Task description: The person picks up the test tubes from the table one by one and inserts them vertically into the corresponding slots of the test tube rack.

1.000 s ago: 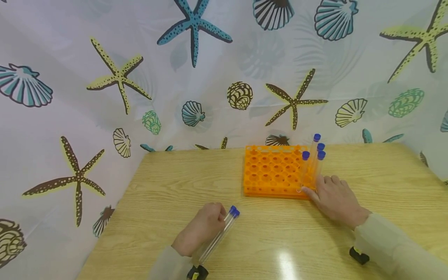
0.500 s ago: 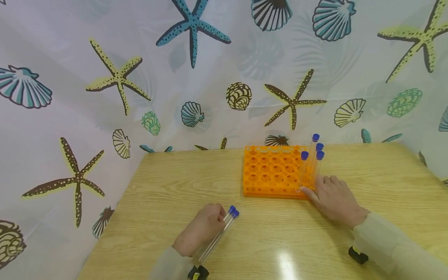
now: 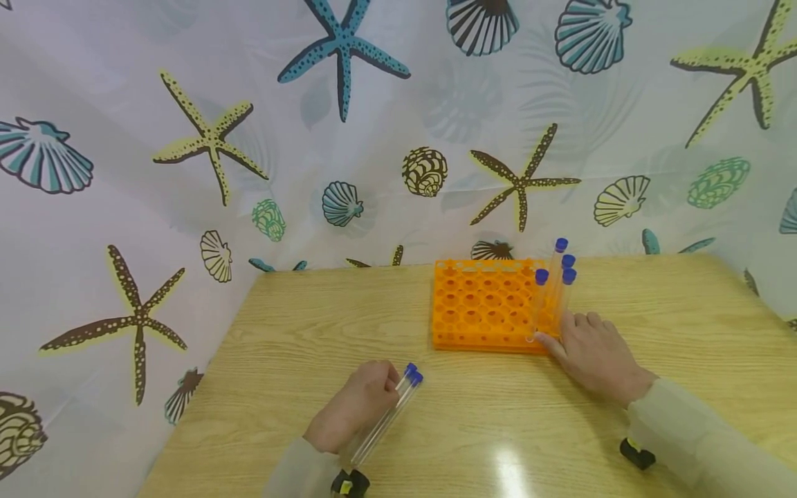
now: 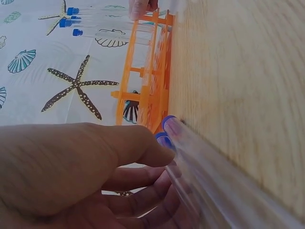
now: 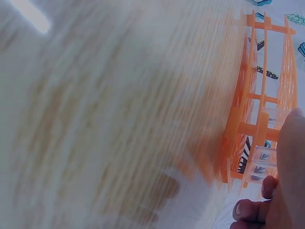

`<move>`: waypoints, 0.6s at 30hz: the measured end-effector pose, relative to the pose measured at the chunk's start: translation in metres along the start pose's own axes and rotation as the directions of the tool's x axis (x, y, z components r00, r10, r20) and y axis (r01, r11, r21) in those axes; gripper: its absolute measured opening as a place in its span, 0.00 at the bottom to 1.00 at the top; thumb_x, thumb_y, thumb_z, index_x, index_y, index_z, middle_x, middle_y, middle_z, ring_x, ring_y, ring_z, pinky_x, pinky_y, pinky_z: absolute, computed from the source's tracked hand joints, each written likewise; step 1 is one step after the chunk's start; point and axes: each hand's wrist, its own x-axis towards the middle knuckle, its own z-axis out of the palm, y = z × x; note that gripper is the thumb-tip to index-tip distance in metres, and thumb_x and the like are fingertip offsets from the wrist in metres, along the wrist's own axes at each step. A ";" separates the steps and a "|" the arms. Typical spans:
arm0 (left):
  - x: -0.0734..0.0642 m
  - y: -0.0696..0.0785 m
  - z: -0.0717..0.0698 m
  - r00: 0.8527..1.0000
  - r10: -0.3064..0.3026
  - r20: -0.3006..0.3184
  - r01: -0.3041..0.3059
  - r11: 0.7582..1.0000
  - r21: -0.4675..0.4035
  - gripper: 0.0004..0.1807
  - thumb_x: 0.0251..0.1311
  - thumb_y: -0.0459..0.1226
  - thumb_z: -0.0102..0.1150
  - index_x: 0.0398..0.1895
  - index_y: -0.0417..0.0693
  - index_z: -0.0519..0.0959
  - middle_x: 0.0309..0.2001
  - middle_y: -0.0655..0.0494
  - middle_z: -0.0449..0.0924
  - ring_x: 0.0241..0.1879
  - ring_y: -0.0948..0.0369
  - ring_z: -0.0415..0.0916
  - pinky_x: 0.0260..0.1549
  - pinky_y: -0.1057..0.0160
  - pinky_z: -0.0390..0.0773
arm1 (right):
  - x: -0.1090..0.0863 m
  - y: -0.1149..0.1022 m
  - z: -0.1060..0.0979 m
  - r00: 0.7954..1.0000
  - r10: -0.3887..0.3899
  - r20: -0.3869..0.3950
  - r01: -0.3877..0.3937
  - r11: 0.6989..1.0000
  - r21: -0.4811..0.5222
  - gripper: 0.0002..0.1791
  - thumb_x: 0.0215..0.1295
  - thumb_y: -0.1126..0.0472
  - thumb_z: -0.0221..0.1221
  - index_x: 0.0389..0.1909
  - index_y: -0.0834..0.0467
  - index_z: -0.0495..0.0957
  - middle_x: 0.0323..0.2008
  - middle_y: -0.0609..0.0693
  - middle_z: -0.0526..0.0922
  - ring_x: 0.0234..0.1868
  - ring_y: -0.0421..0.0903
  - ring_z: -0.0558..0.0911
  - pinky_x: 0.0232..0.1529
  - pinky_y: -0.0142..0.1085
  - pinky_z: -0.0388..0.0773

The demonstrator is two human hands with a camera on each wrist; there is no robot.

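Note:
Near the front of the table in the head view, my left hand point(image 3: 358, 401) pinches a clear test tube point(image 3: 380, 430) with a blue cap. A second blue-capped tube lies alongside it; whether the fingers hold that one too is hard to tell. The left wrist view has the thumb point(image 4: 143, 148) just below a cap. An orange test tube rack point(image 3: 479, 339) stands farther back, with several capped tubes point(image 3: 540, 297) upright in its right end. My right hand point(image 3: 594, 356) grips the rack's right end, thumb at the front and fingers along the side.
The wooden table point(image 3: 324, 311) ends at a hanging cloth point(image 3: 386, 228) printed with starfish and shells, behind and to the left. Bare wood lies between the left hand and the rack. Black wrist straps point(image 3: 638, 454) sit on both sleeves.
The left hand and the two tubes beside it have shifted very slightly left. The right hand stays at the rack, and the rack has not visibly moved.

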 end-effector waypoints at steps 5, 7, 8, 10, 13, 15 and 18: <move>0.001 0.002 -0.003 1.000 -0.030 0.001 0.030 0.999 0.014 0.12 0.58 0.29 0.54 0.45 0.38 0.77 0.41 0.51 0.77 0.37 0.58 0.72 0.38 0.58 0.77 | 0.000 0.000 0.000 1.000 0.002 0.000 -0.002 1.000 0.004 0.29 0.75 0.36 0.43 0.29 0.59 0.62 0.22 0.50 0.65 0.25 0.49 0.63 0.27 0.37 0.58; 0.002 0.004 -0.005 0.999 -0.034 0.003 0.034 0.999 0.000 0.13 0.58 0.29 0.53 0.46 0.38 0.76 0.42 0.50 0.77 0.38 0.58 0.72 0.40 0.58 0.77 | 0.000 0.000 0.000 1.000 0.003 0.003 -0.003 1.000 0.003 0.29 0.75 0.36 0.44 0.29 0.59 0.63 0.22 0.50 0.65 0.25 0.49 0.64 0.27 0.38 0.58; 0.002 0.005 -0.006 0.999 -0.034 0.004 0.034 0.999 -0.011 0.13 0.58 0.28 0.53 0.47 0.38 0.76 0.43 0.50 0.77 0.39 0.58 0.73 0.41 0.57 0.78 | 0.000 0.001 0.000 1.000 0.004 0.004 -0.004 1.000 0.004 0.29 0.75 0.36 0.43 0.30 0.59 0.63 0.22 0.50 0.65 0.26 0.49 0.64 0.27 0.38 0.58; 0.003 0.007 -0.008 0.999 -0.036 0.003 0.036 0.999 -0.019 0.14 0.59 0.28 0.52 0.48 0.37 0.75 0.44 0.49 0.78 0.40 0.58 0.73 0.42 0.57 0.78 | 0.000 0.001 -0.001 1.000 0.005 0.006 -0.005 1.000 0.006 0.30 0.75 0.35 0.43 0.30 0.60 0.63 0.22 0.50 0.65 0.26 0.49 0.64 0.28 0.38 0.58; 0.005 0.010 -0.011 1.000 -0.017 -0.017 0.016 1.000 -0.012 0.14 0.60 0.28 0.52 0.49 0.35 0.75 0.46 0.46 0.78 0.40 0.57 0.73 0.42 0.57 0.79 | 0.000 0.000 -0.001 1.000 0.006 0.009 -0.006 1.000 0.009 0.30 0.75 0.35 0.43 0.31 0.60 0.63 0.22 0.50 0.65 0.26 0.49 0.63 0.28 0.38 0.58; 0.008 0.013 -0.012 0.999 0.010 -0.041 -0.009 1.000 0.015 0.13 0.60 0.28 0.52 0.48 0.35 0.76 0.46 0.45 0.79 0.40 0.57 0.73 0.41 0.59 0.79 | 0.000 0.000 -0.001 1.000 0.005 0.010 -0.005 1.000 0.008 0.29 0.75 0.35 0.43 0.31 0.60 0.63 0.22 0.50 0.64 0.26 0.48 0.63 0.28 0.37 0.58; 0.011 0.019 -0.015 0.996 0.057 -0.067 -0.054 0.998 0.040 0.11 0.63 0.29 0.52 0.47 0.35 0.77 0.46 0.45 0.80 0.39 0.58 0.73 0.39 0.61 0.78 | 0.000 0.000 -0.001 1.000 0.005 0.008 -0.005 1.000 0.004 0.29 0.75 0.36 0.44 0.30 0.60 0.62 0.22 0.50 0.64 0.26 0.48 0.63 0.27 0.37 0.57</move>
